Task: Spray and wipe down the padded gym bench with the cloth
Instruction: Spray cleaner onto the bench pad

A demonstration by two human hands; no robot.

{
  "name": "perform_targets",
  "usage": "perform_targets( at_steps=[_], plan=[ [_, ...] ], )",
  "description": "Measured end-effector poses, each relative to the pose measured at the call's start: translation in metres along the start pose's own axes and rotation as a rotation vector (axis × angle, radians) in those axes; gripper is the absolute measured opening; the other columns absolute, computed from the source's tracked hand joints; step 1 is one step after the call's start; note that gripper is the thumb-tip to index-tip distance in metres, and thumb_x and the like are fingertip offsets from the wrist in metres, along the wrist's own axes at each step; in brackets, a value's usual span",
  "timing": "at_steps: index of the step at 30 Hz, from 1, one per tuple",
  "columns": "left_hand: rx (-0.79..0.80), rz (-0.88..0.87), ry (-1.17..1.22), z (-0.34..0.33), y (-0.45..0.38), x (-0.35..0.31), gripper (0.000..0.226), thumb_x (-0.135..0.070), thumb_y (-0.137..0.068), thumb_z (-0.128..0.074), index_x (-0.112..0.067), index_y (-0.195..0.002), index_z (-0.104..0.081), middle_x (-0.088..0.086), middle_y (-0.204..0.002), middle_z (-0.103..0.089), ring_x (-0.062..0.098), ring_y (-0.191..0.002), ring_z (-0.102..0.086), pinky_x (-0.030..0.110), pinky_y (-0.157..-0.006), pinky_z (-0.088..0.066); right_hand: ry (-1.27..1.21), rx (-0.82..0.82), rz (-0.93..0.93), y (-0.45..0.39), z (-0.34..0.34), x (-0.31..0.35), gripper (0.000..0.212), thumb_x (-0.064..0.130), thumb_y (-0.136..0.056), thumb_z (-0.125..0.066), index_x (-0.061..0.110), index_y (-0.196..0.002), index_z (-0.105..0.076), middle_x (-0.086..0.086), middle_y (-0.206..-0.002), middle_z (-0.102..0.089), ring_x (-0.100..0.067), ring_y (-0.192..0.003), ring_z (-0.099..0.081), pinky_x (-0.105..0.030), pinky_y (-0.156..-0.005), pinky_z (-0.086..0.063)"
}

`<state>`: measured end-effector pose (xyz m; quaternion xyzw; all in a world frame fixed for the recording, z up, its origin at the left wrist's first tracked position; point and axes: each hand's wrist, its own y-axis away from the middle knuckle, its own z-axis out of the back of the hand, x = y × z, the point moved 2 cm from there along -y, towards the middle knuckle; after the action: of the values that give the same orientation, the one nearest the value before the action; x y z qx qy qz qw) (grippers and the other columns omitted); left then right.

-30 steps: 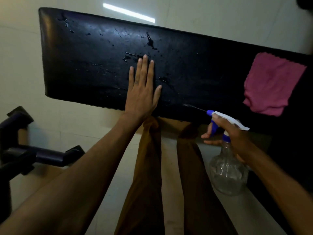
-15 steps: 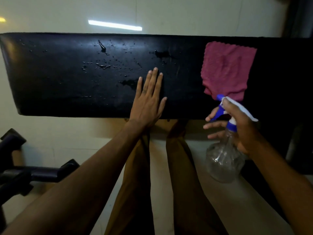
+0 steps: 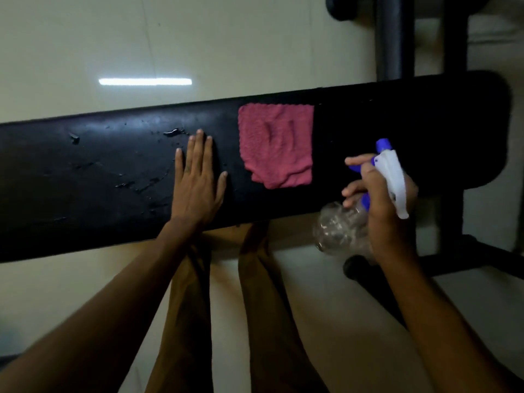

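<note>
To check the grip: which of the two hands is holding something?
The right hand: its fingers curl round the spray bottle, while the left hand lies flat and open on the bench.

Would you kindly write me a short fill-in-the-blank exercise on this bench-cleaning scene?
1. The left hand lies flat on the ____.
2. The cloth on the pad is ____ in colour.
3. The right hand grips a spray ____.
4. The cloth lies between the left hand and the ____ hand.

Missing words: bench; pink; bottle; right
</note>
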<state>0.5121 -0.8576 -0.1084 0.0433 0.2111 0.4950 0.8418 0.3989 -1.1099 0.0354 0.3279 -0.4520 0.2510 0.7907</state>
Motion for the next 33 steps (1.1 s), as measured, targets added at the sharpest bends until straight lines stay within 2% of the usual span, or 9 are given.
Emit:
perform_targets(
  at_steps=[6,9,11,13,15,22,26,30,33],
  plan=[
    [-0.016,0.049,-0.019,0.000,-0.006,-0.005,0.070,-0.039,-0.101,-0.033,-0.001,-0.157,-0.014,0.018,-0.166,-0.007,0.029,-0.154,-0.004,0.050,-0.125,-0.002,-0.046,-0.396,0.195,-0.057,0.022,0.015,0.021,0.019,-0.098,-0.052,0.009,-0.115,-0.059,0.012,-0.103,-0.066,-0.025,-0.090,-0.069,-0.044,-0.076,-0.060],
    [-0.020,0.066,-0.024,-0.001,-0.006,-0.008,0.070,-0.040,-0.101,-0.031,-0.001,-0.157,-0.014,0.018,-0.166,-0.008,0.029,-0.155,-0.004,0.051,-0.125,-0.003,-0.021,-0.499,0.161,-0.079,0.023,0.002,0.034,0.030,-0.097,-0.055,0.009,-0.123,-0.057,-0.005,-0.115,-0.066,-0.025,-0.102,-0.068,-0.049,-0.089,-0.056],
    [-0.031,0.075,-0.023,-0.001,-0.006,-0.009,0.070,-0.041,-0.100,-0.029,-0.001,-0.157,-0.015,0.018,-0.166,-0.009,0.030,-0.154,-0.005,0.051,-0.125,-0.004,-0.026,-0.526,0.081,-0.087,0.019,0.000,0.046,0.035,-0.092,-0.058,0.006,-0.127,-0.056,-0.009,-0.117,-0.066,-0.013,-0.103,-0.067,-0.038,-0.092,-0.055],
    [-0.039,0.078,-0.021,-0.001,-0.006,-0.009,0.071,-0.041,-0.100,-0.028,-0.001,-0.157,-0.015,0.018,-0.166,-0.009,0.030,-0.154,-0.005,0.050,-0.125,-0.003,0.011,-0.524,0.116,-0.091,0.016,0.001,0.047,0.025,-0.092,-0.060,-0.003,-0.129,-0.054,0.002,-0.112,-0.063,0.007,-0.096,-0.063,-0.015,-0.088,-0.050],
    [-0.041,0.073,-0.020,-0.002,-0.006,-0.008,0.071,-0.042,-0.100,-0.028,-0.002,-0.157,-0.015,0.018,-0.166,-0.009,0.030,-0.154,-0.005,0.050,-0.125,-0.002,0.112,-0.523,0.169,-0.087,0.016,-0.001,0.045,0.016,-0.092,-0.063,-0.007,-0.130,-0.053,0.000,-0.114,-0.062,0.005,-0.092,-0.062,-0.010,-0.086,-0.046],
    [-0.043,0.069,0.001,0.000,-0.005,-0.008,0.072,-0.044,-0.100,-0.027,-0.003,-0.157,-0.014,0.017,-0.166,-0.008,0.028,-0.155,-0.003,0.049,-0.125,-0.002,0.160,-0.486,0.145,-0.074,0.020,-0.017,0.081,0.032,-0.086,-0.074,-0.006,-0.145,-0.032,-0.020,-0.139,-0.049,-0.025,-0.117,-0.060,-0.035,-0.100,-0.052],
    [-0.044,0.069,-0.003,-0.001,-0.005,-0.007,0.071,-0.043,-0.100,-0.028,-0.002,-0.157,-0.015,0.017,-0.166,-0.008,0.029,-0.154,-0.004,0.049,-0.125,-0.002,0.180,-0.467,0.152,-0.061,0.025,-0.021,0.086,0.024,-0.085,-0.077,-0.007,-0.148,-0.027,-0.013,-0.147,-0.043,-0.014,-0.131,-0.050,-0.030,-0.107,-0.046],
    [-0.048,0.079,-0.015,0.001,-0.006,-0.006,0.070,-0.040,-0.100,-0.032,-0.002,-0.157,-0.016,0.017,-0.166,-0.010,0.029,-0.154,-0.006,0.050,-0.125,-0.003,0.173,-0.398,-0.158,-0.021,0.015,-0.043,0.090,0.045,-0.078,-0.071,0.010,-0.150,-0.031,-0.003,-0.143,-0.041,-0.017,-0.127,-0.050,-0.046,-0.103,-0.048],
    [-0.050,0.079,-0.004,0.000,-0.007,-0.012,0.069,-0.037,-0.101,-0.036,-0.003,-0.157,-0.016,0.016,-0.166,-0.010,0.028,-0.154,-0.005,0.049,-0.125,-0.002,0.301,-0.059,-0.394,0.012,-0.015,-0.057,0.095,0.053,-0.076,-0.067,0.012,-0.153,-0.029,-0.014,-0.148,-0.038,-0.028,-0.134,-0.043,-0.044,-0.112,-0.039]
  ],
)
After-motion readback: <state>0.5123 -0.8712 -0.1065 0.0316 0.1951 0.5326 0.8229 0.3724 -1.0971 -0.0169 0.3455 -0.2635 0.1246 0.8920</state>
